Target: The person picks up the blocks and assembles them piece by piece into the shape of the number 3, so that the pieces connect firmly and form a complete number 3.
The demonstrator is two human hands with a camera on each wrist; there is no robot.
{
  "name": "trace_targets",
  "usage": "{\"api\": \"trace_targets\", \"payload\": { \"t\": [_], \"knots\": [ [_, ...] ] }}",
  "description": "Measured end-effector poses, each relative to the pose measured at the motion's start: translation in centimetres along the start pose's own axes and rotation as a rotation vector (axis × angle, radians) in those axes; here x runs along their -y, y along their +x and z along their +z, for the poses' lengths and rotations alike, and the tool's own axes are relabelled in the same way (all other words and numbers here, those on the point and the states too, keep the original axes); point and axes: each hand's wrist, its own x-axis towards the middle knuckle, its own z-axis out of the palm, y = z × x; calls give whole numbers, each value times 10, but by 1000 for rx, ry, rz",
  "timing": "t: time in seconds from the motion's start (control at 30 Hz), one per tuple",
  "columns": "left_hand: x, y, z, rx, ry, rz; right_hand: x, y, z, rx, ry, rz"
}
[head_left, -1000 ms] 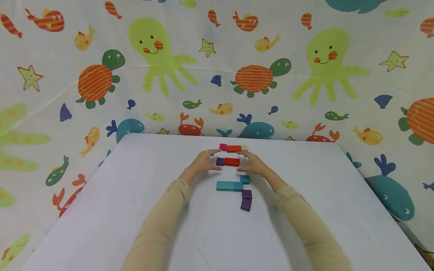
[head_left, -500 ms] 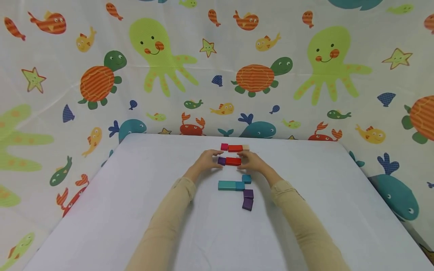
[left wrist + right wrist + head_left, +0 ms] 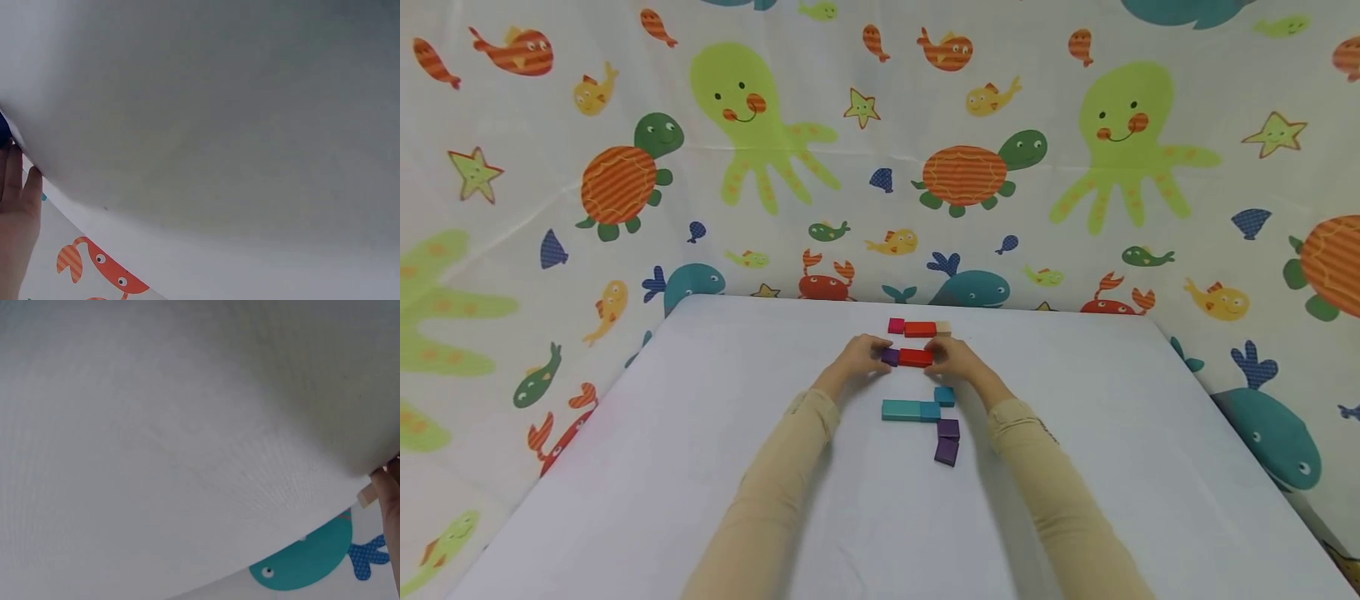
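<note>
Near the table's far side lie a small purple block (image 3: pixel 891 357) and a longer red block (image 3: pixel 915 358), end to end in a row. My left hand (image 3: pixel 857 358) pinches the purple block from the left, fingers behind and thumb in front. From the other side my right hand (image 3: pixel 957 359) holds the right end of the red block. In the left wrist view, the left hand (image 3: pixel 19 200) shows at the edge by a dark blue-purple block (image 3: pixel 4 130). The right wrist view catches part of the right hand (image 3: pixel 389 494); its grasp is cut off there.
Behind stands another row: a pink block (image 3: pixel 896 326), a red block (image 3: pixel 920 329) and a beige block (image 3: pixel 943 328). Nearer are a long teal block (image 3: pixel 901 410), two blue blocks (image 3: pixel 944 397) and two purple blocks (image 3: pixel 948 429). A sea-animal cloth (image 3: pixel 850 167) hangs beyond the table.
Both hands have closed in on the front row, their fingers and thumbs drawing together at the purple and red blocks. The blocks keep their arrangement; the view has shifted slightly.
</note>
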Motion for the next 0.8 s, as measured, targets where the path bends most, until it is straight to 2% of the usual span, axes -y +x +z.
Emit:
{"api": "trace_targets", "payload": {
  "t": [0.23, 0.43, 0.57, 0.8],
  "knots": [
    [-5, -2, 2, -44, -25, -60, 1, 0, 1, 1, 0, 17],
    [-9, -1, 0, -51, -14, -51, 2, 0, 0, -26, -17, 23],
    [-9, -2, 1, -55, 14, -70, 4, -1, 3, -33, -4, 30],
    [-12, -4, 2, -68, 2, -75, 7, -3, 6, -53, -17, 39]
  ]
}}
